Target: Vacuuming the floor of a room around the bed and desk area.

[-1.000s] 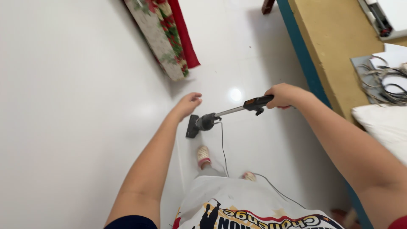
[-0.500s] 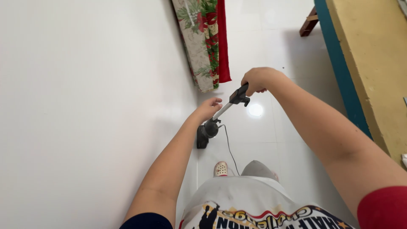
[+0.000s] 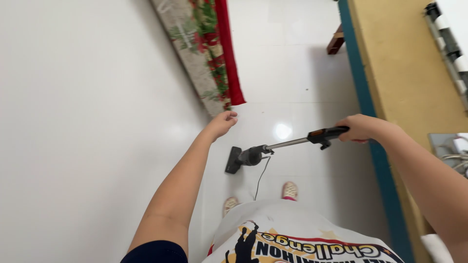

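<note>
My right hand (image 3: 360,128) grips the black handle of a stick vacuum cleaner (image 3: 273,148). Its metal tube runs left and down to a black floor head (image 3: 235,160) resting on the glossy white tiled floor (image 3: 97,126). A thin cord (image 3: 261,178) trails from the vacuum's body toward my feet. My left hand (image 3: 222,122) hangs in the air above and left of the floor head, fingers loosely curled, holding nothing. It is close to the near end of a red-edged floral rug (image 3: 209,53).
The rug lies diagonally across the floor at the top. A yellow wall with a teal baseboard (image 3: 373,146) runs along the right. A dark wooden leg (image 3: 335,41) stands by the baseboard. My slippered feet (image 3: 289,190) are just behind the vacuum head.
The view has swung, and the vacuum now points more leftward with the handle out to the right. My left hand stays empty near the rug's end.
</note>
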